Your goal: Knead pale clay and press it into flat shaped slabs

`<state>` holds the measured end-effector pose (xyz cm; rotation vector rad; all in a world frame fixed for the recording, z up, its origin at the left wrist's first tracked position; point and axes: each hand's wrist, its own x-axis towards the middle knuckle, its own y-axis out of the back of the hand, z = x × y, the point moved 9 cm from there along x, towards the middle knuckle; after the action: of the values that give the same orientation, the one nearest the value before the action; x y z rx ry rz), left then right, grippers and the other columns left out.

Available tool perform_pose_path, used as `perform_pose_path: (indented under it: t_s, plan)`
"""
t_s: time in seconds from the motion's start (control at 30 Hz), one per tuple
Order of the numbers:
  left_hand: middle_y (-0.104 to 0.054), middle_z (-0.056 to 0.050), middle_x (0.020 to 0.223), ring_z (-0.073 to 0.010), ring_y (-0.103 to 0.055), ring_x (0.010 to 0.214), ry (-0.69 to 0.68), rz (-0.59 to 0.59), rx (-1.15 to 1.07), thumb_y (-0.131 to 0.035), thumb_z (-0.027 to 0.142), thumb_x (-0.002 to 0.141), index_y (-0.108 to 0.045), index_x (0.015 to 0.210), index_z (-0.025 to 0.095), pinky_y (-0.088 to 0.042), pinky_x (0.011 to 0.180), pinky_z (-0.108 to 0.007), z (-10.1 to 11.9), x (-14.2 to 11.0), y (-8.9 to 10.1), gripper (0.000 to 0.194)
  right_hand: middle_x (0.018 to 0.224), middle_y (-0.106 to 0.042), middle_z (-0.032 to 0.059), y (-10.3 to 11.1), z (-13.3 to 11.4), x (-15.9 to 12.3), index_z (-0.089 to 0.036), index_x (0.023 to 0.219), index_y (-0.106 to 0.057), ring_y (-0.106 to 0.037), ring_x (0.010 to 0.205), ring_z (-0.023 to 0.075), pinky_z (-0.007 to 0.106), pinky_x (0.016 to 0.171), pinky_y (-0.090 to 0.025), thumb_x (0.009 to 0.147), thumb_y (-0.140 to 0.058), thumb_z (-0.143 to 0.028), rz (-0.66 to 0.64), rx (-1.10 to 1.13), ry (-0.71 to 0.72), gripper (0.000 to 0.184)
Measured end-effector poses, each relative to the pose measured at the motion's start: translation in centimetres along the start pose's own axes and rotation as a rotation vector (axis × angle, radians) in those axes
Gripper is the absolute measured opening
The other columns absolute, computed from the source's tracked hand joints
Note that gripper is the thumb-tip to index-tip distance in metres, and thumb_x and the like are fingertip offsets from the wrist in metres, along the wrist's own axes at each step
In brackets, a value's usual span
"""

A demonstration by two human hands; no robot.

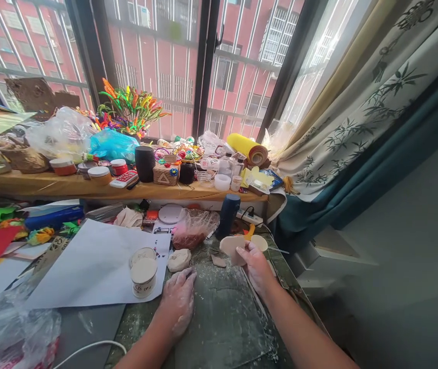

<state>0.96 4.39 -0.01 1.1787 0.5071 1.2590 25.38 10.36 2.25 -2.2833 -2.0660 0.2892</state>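
My right hand [258, 264] pinches a thin, pale clay slab [231, 249] with a rounded edge, raised above the dark board [222, 318]. Resting on the board's left side is my left hand [177, 300], dusted with white powder, its fingers lying forward and nothing visible in them. Just beyond those fingers sits a lump of whitish clay [179, 260]. A small flat clay scrap [218, 261] lies on the board between the hands. Behind my right hand is a cream-coloured round dish [259, 243], partly hidden.
A lidded white tub [144, 277] stands on a white paper sheet [99, 261] at left. A bag of reddish-brown clay [190, 236] and a dark blue cylinder [228, 214] are at the back. The wooden sill [188, 192] holds jars and craft supplies. Plastic wrap [15, 328] lies front left.
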Motion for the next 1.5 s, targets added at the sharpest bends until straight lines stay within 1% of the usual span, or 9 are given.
perform_pose_path:
  t_s: [0.23, 0.33, 0.43, 0.53, 0.63, 0.77, 0.93, 1.1, 1.5]
  plan:
    - [-0.070, -0.011, 0.125, -0.0318, -0.060, 0.123, 0.063, 0.079, -0.419, -0.056, 0.039, 0.092, -0.071, 0.113, 0.025, -0.044, 0.108, -0.053, 0.4, 0.6, 3.1, 0.029, 0.098, -0.077, 0.0104, -3.2, 5.0, -6.7, -0.021, 0.104, -0.067, -0.074, 0.092, 0.0292, 0.041, 0.075, -0.059, 0.068, -0.086, -0.037, -0.056, 0.315, -0.244, 0.044]
    - [-0.067, -0.016, 0.129, -0.0331, -0.062, 0.121, 0.283, -0.023, -0.961, -0.062, 0.055, 0.088, -0.063, 0.127, 0.022, -0.045, 0.107, -0.053, 0.8, 0.4, 2.3, 0.052, 0.107, -0.077, 0.0109, -5.7, 5.4, -9.5, -0.020, 0.111, -0.067, -0.072, 0.103, 0.0289, 0.042, 0.084, -0.058, 0.072, -0.083, -0.033, -0.122, 0.554, -0.281, 0.044]
    - [-0.061, -0.018, 0.140, -0.0332, -0.056, 0.131, 0.359, -0.202, -1.599, -0.063, 0.067, 0.084, -0.054, 0.140, 0.020, -0.039, 0.112, -0.049, 4.5, 0.0, 1.2, 0.074, 0.117, -0.075, 0.0101, -7.8, 4.4, -11.5, -0.022, 0.119, -0.066, -0.069, 0.111, 0.0277, 0.041, 0.093, -0.056, 0.080, -0.076, -0.037, -0.161, 0.652, -0.245, 0.043]
    - [-0.059, -0.019, 0.141, -0.0342, -0.050, 0.136, 0.401, -0.402, -2.032, -0.041, 0.078, 0.089, -0.058, 0.138, 0.014, -0.036, 0.115, -0.049, 8.2, -0.2, 0.7, 0.083, 0.122, -0.072, 0.0117, -8.8, 3.3, -12.4, -0.022, 0.126, -0.064, -0.067, 0.114, 0.0312, 0.047, 0.095, -0.055, 0.087, -0.064, -0.047, -0.223, 0.548, -0.214, 0.046]
    - [-0.062, -0.021, 0.136, -0.0357, -0.051, 0.134, 0.482, -0.425, -2.257, -0.038, 0.075, 0.092, -0.056, 0.139, 0.009, -0.036, 0.115, -0.051, 8.6, -0.1, 0.3, 0.083, 0.126, -0.070, 0.0113, -7.0, 1.9, -11.8, -0.025, 0.133, -0.061, -0.065, 0.116, 0.0317, 0.049, 0.101, -0.051, 0.088, -0.063, -0.045, -0.212, 0.115, -0.077, 0.050]
    - [-0.059, -0.021, 0.139, -0.0355, -0.049, 0.137, 0.481, -0.415, -2.334, -0.033, 0.072, 0.095, -0.050, 0.144, 0.010, -0.037, 0.113, -0.053, 7.2, 0.2, -0.5, 0.080, 0.130, -0.066, 0.0107, -2.5, -0.1, -9.0, -0.026, 0.135, -0.061, -0.062, 0.117, 0.0298, 0.043, 0.103, -0.048, 0.086, -0.064, -0.035, -0.043, -0.656, 0.130, 0.050]
    - [-0.059, -0.018, 0.141, -0.0332, -0.050, 0.135, 0.606, -0.337, -2.322, -0.038, 0.070, 0.096, -0.054, 0.140, 0.013, -0.039, 0.112, -0.049, 5.7, -0.2, -1.8, 0.074, 0.142, -0.059, 0.0125, -3.5, 0.2, -3.5, -0.021, 0.138, -0.059, -0.052, 0.132, 0.0294, 0.040, 0.111, -0.038, 0.089, -0.061, -0.035, -0.187, -1.226, 0.219, 0.051]
    - [-0.061, -0.013, 0.137, -0.0296, -0.059, 0.126, 0.841, -0.272, -2.297, -0.044, 0.060, 0.099, -0.057, 0.133, 0.017, -0.047, 0.102, -0.044, 4.9, -0.8, -3.7, 0.057, 0.140, -0.059, 0.0131, -5.0, 1.6, 0.7, -0.022, 0.137, -0.060, -0.047, 0.136, 0.0299, 0.041, 0.114, -0.031, 0.088, -0.068, -0.039, -0.246, -1.373, 0.225, 0.053]
    - [-0.063, -0.012, 0.132, -0.0283, -0.062, 0.119, 0.890, -0.258, -2.292, -0.045, 0.061, 0.098, -0.056, 0.131, 0.020, -0.051, 0.095, -0.043, 5.0, -0.8, -4.4, 0.054, 0.142, -0.057, 0.0217, -4.6, 2.4, 3.8, -0.012, 0.151, -0.042, -0.047, 0.136, 0.0312, 0.042, 0.115, -0.023, 0.097, -0.048, -0.023, -0.166, -1.550, 0.201, 0.056]
